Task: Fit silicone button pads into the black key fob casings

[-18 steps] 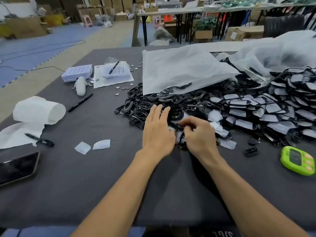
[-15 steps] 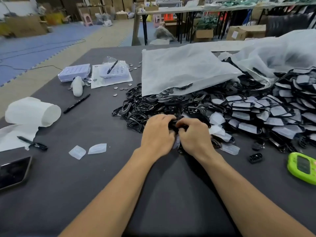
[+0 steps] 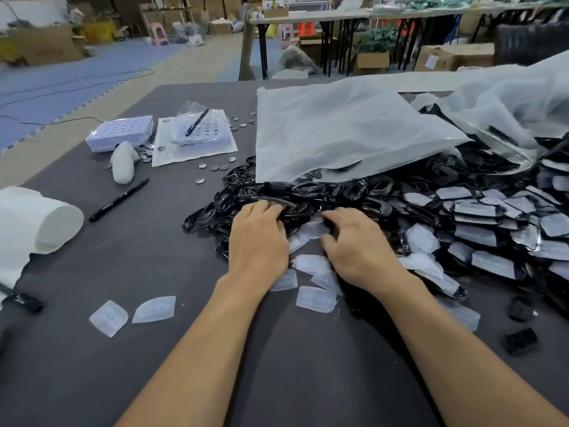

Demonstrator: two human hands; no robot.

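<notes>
**Hands have parted and gone back to the pile**

Half a second ago both hands were pressed close together over one small piece at the near edge of the heap. Now they are apart. The left hand [image 3: 258, 241] lies palm down with its fingertips on the pile of empty black casings [image 3: 277, 195], the fingers bent and reaching into it. The right hand [image 3: 354, 245] is just beside it, fingers loosely spread over the loose silicone pads [image 3: 311, 263] that lie on the grey tabletop [image 3: 154, 365] between and under the two wrists. I judge that one fitting has been finished or given up, and the person now looks for the next casing and pad.

Two more pads [image 3: 132, 312] lie alone at the near left, well apart from the hands. To the right, the filled casings [image 3: 492, 238] with pale pads showing form a long heap, so much work appears already done.

What each grip holds I cannot tell: the fingertips are hidden among the black parts, and the picture is blurred there. The piece handled a moment ago cannot be found for certain. Farther away, a white plastic bag [image 3: 338, 131] covers the far part of the casing pile, so its size is hidden.
</notes>
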